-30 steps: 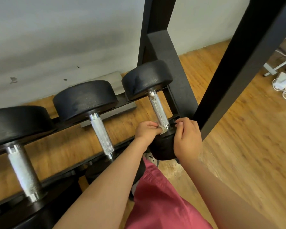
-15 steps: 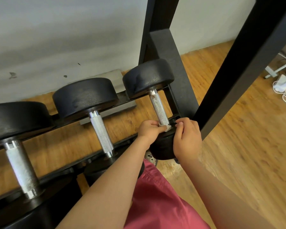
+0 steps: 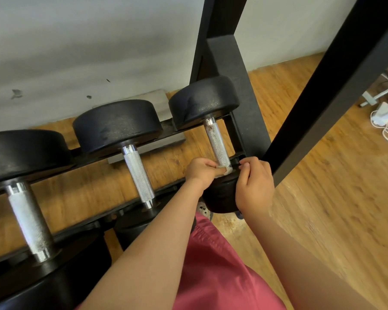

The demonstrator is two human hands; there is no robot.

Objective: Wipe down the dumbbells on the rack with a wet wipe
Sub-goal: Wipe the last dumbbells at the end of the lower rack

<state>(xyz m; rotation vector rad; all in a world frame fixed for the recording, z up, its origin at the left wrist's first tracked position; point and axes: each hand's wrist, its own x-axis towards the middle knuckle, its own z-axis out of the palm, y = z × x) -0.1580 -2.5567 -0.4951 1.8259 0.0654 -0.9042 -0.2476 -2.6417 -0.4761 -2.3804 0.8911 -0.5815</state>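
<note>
Now left hand (image 3: 201, 173) pinches wet wipe (image 3: 225, 171) against the dumbbell (image 3: 216, 142), low on its handle; right hand (image 3: 254, 186) clasps its near head.

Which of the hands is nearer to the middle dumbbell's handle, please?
Left. The left hand, gripping the wipe, lies right of the middle handle; the right hand is farther right, beyond the right dumbbell's handle, over its near head.

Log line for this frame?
left hand grips wipe at handle base | right hand beside, grip unclear | dumbbell on rack
</note>
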